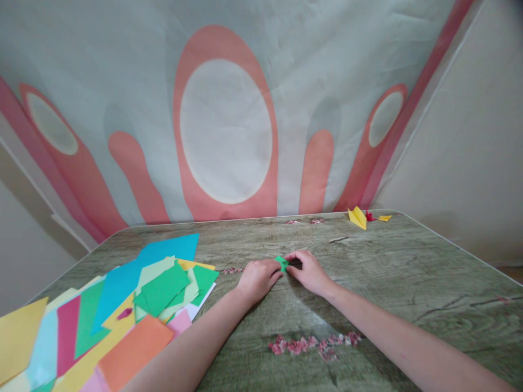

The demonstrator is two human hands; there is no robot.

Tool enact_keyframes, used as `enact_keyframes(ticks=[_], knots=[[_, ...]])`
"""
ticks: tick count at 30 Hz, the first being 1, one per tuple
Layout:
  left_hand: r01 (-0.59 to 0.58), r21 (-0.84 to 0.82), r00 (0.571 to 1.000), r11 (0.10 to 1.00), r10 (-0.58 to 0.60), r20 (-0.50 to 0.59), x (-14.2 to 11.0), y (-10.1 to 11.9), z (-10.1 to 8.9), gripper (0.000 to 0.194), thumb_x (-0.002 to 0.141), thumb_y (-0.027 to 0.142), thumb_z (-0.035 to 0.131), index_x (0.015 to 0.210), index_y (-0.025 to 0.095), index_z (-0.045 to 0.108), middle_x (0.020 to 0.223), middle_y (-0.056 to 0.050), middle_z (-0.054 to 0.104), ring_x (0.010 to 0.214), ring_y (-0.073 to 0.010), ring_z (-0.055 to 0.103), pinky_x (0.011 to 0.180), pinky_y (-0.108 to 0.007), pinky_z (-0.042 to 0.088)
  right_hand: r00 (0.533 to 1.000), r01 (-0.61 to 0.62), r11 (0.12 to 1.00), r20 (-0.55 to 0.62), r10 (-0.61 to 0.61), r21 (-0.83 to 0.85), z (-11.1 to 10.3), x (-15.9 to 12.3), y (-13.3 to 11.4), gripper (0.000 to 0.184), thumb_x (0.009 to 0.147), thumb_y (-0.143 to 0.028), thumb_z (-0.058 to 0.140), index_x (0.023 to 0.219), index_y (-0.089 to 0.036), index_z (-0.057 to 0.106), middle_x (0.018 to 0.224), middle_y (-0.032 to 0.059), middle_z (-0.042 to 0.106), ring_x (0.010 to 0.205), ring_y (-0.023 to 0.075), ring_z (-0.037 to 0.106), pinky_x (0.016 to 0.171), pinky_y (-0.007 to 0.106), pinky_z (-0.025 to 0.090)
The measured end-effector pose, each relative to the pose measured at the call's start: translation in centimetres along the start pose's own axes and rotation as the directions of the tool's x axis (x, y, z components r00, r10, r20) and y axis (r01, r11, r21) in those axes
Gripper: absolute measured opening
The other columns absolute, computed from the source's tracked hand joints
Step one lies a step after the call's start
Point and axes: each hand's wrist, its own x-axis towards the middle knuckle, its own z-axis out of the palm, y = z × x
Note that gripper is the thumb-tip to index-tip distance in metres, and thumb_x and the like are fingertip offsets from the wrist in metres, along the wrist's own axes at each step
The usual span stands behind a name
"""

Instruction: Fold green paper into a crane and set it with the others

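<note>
A small piece of folded green paper (281, 263) is at the middle of the table, between my two hands. My left hand (258, 279) has its fingers closed on the paper's left side. From the right, my right hand (309, 272) pinches the paper's other edge between thumb and fingers. The fingers cover part of the paper, so its full shape is hidden.
Loose coloured sheets, with an orange one (134, 351) and a green one (162, 288) on top, spread over the table's left side. A small magenta folded piece (125, 313) lies among them. A yellow folded paper (357, 217) and a red one (370, 216) stand at the far right edge.
</note>
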Motion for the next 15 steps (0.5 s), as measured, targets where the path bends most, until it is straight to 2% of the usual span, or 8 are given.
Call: enact_keyframes(ticks=[15], knots=[[0.008, -0.006, 1.000, 1.000, -0.008, -0.009, 0.11, 0.09, 0.12, 0.018, 0.085, 0.033, 0.051, 0.095, 0.027, 0.065, 0.092, -0.001, 0.068, 0.087, -0.0165, 0.062, 0.079, -0.023, 0.046, 1.000, -0.005, 1.000, -0.026, 0.005, -0.027, 0.58, 0.26, 0.54, 0.017, 0.070, -0.021, 0.063, 0.087, -0.022, 0.066, 0.086, 0.0022, 0.066, 0.088, 0.0200, 0.056, 0.082, 0.035, 0.041]])
